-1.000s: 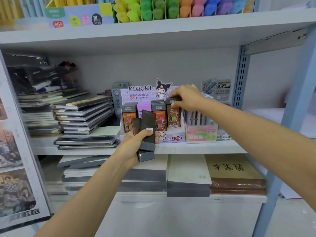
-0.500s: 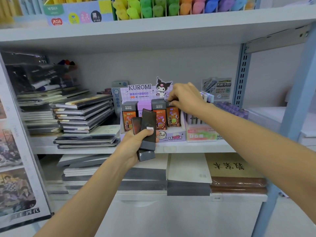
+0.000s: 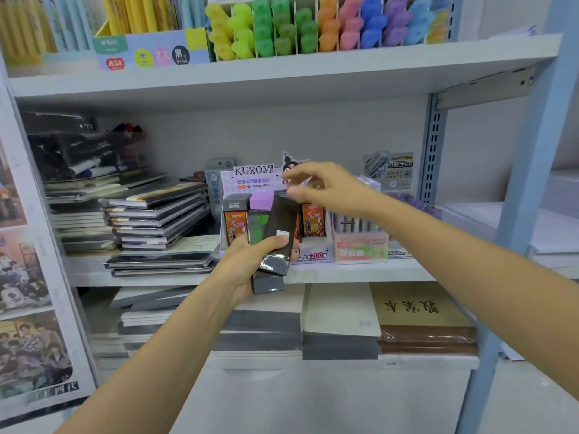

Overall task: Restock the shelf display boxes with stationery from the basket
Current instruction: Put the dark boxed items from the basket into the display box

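My left hand (image 3: 247, 261) grips a small stack of dark flat packs (image 3: 275, 242) upright in front of the purple Kuromi display box (image 3: 310, 253) on the middle shelf. The box holds several orange-fronted packs (image 3: 311, 220) standing in rows. My right hand (image 3: 322, 189) hovers over the box with thumb and fingers loosely curled and apart, nothing between them. Its fingertips sit just above the top end of the front dark pack; motion blur hides whether they touch. The basket is out of view.
A pink pencil-lead display box (image 3: 360, 245) stands right of the Kuromi box. Stacked notebooks (image 3: 156, 220) fill the shelf's left side. Highlighters (image 3: 297, 26) line the upper shelf (image 3: 282, 73); paper pads (image 3: 341, 321) lie below. A blue upright (image 3: 526, 198) borders the right.
My right hand has let go of the pack it pushed into the box and lifted up and left, over the stack. My left hand raised the stack slightly toward the box.
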### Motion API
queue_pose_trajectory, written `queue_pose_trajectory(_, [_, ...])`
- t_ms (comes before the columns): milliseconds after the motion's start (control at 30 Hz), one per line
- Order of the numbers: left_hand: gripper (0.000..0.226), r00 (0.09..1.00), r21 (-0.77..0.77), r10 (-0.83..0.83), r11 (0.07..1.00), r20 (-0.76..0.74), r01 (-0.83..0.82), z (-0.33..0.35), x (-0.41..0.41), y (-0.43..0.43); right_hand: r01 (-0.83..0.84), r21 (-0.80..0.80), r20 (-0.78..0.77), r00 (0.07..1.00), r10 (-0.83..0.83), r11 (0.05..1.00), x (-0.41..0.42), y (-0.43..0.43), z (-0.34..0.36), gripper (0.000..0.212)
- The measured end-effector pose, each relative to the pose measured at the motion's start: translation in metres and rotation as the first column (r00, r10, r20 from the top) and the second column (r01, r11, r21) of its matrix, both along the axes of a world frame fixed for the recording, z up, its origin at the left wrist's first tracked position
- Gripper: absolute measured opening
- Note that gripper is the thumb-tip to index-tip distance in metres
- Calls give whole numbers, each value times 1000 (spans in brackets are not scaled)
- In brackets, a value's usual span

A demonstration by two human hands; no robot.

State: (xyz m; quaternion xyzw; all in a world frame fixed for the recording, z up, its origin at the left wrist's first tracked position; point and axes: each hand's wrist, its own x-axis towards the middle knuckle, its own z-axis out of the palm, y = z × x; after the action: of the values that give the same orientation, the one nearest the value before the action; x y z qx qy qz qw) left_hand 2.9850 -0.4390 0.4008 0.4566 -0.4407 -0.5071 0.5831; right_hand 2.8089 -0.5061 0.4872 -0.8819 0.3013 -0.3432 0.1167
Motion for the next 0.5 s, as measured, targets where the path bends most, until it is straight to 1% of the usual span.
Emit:
queue_pose_trajectory(33, [47, 1000, -8, -19, 1000, -1, 19, 1, -3, 1, -31, 37, -55, 998, 33, 999, 1, 5, -2, 35])
queue_pose_trajectory(67, [49, 999, -15, -43, 999, -4, 43, 3, -5, 3, -45, 61, -67, 997, 49, 997, 0, 7, -3, 34])
queue_pose_trajectory(133, [54, 997, -17, -77, 997, -9, 77, 5, -8, 8, -56, 138, 23, 998, 53, 989, -6, 10, -3, 31])
queue_pose_trajectory(167, [54, 996, -15, -86, 996, -3, 86, 6, -9, 10, -73, 203, 74, 995, 59, 977, -10, 11, -3, 30])
queue_pose_trajectory(233, [42, 995, -6, -96, 995, 8, 96, 8, -8, 13, -133, 330, 127, 987, 96, 934, -16, 14, -6, 31])
queue_pose_trajectory(267, [37, 995, 0, -100, 995, 13, 100, 9, -8, 15, -153, 360, 139, 984, 109, 920, -17, 15, -8, 31])
queue_pose_trajectory(300, [35, 994, 2, -105, 995, 21, 105, 11, -9, 17, -158, 365, 150, 983, 110, 917, -17, 16, -11, 31])
queue_pose_trajectory(400, [45, 994, -31, -113, 993, 12, 113, 17, -12, 20, -144, 329, 233, 970, 67, 933, -20, 19, -13, 31])
queue_pose_trajectory(467, [41, 998, -36, -58, 998, -34, 57, 20, -13, 21, -124, 310, 309, 951, 23, 943, -25, 18, -12, 30])
queue_pose_trajectory(500, [38, 998, -35, -17, 999, -56, 15, 21, -13, 22, -109, 297, 322, 947, 8, 949, -27, 18, -12, 30])
